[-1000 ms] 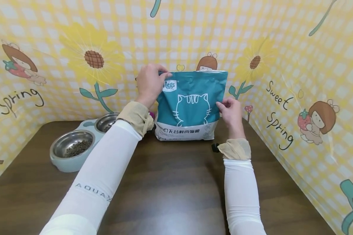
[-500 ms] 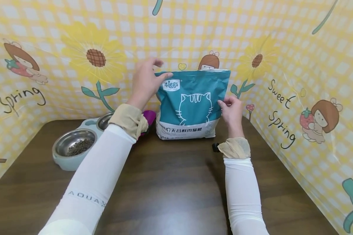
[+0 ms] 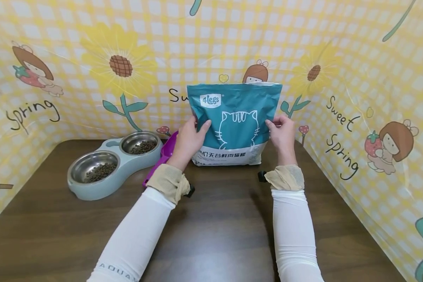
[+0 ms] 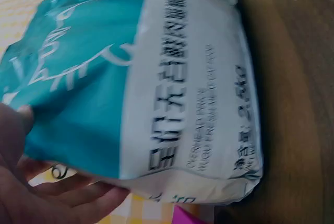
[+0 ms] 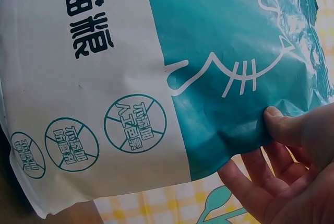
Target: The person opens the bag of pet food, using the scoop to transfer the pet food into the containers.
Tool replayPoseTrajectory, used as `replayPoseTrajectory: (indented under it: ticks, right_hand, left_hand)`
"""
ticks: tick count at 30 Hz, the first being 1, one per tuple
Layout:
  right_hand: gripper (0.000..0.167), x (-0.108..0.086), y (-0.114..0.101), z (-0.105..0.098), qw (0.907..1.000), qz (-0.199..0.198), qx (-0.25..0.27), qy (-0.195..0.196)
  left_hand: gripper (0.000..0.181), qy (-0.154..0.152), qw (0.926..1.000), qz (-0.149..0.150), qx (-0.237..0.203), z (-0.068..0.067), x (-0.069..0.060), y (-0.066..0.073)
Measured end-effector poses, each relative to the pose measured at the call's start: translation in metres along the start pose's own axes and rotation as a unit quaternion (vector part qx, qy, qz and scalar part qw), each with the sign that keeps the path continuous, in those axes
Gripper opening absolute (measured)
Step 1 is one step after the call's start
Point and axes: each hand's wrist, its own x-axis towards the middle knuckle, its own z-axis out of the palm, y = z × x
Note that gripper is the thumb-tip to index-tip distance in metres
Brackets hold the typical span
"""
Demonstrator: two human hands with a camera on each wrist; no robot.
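A teal and white bag of cat food (image 3: 237,129) stands upright at the back of the table, its front with the cat outline facing me. At its left side my left hand (image 3: 188,141) holds the edge, thumb on the front and fingers round the side; the left wrist view shows this hand's fingers (image 4: 78,198) along the bag's side. My right hand (image 3: 282,133) grips the opposite edge. In the right wrist view its thumb (image 5: 282,125) presses the teal front while the other fingers go behind the bag.
Left of the bag, a pale blue double feeder (image 3: 107,188) holds two steel bowls with brown kibble (image 3: 100,172). A purple scoop (image 3: 155,166) lies between feeder and bag, partly behind my left hand. A yellow checked cloth (image 3: 204,43) hangs behind and beside the brown table (image 3: 211,235).
My left hand has let go of the bag's top left corner and moved down to its left side. The right hand stays on the right edge. The feeder and scoop show more fully.
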Motion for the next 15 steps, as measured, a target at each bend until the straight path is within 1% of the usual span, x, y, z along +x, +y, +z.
replayPoseTrajectory:
  ticks: [2,4,7,10,11,13,15]
  right_hand:
    - [0.024,0.000,-0.001,0.000,1.0000,0.005,0.007,-0.002]
    - [0.023,0.001,-0.001,0.000,0.9999,0.009,0.013,-0.003]
    - [0.024,0.002,-0.001,0.000,0.9997,0.008,0.023,0.002]
    - [0.021,0.005,0.001,-0.001,0.9994,0.006,0.033,0.012]
    - [0.019,0.005,0.003,-0.001,0.9991,0.008,0.038,0.016]
    - [0.014,0.007,0.006,-0.002,0.9984,0.016,0.048,0.025]
    - [0.011,0.008,0.010,-0.002,0.9974,0.024,0.058,0.034]
  left_hand:
    - [0.057,0.019,0.9997,0.000,-0.013,0.006,0.002,-0.001]
    - [0.052,0.035,0.9990,0.002,-0.029,0.008,0.005,0.000]
    - [0.046,0.040,0.9982,0.010,-0.044,0.008,0.010,0.002]
    - [0.042,0.032,0.9976,0.014,-0.061,0.007,0.017,0.002]
    - [0.041,0.026,0.9973,0.011,-0.068,0.007,0.019,0.001]
    - [0.040,0.018,0.9957,0.006,-0.090,0.007,0.023,-0.002]
    - [0.040,0.012,0.9926,-0.001,-0.121,0.007,0.027,-0.005]
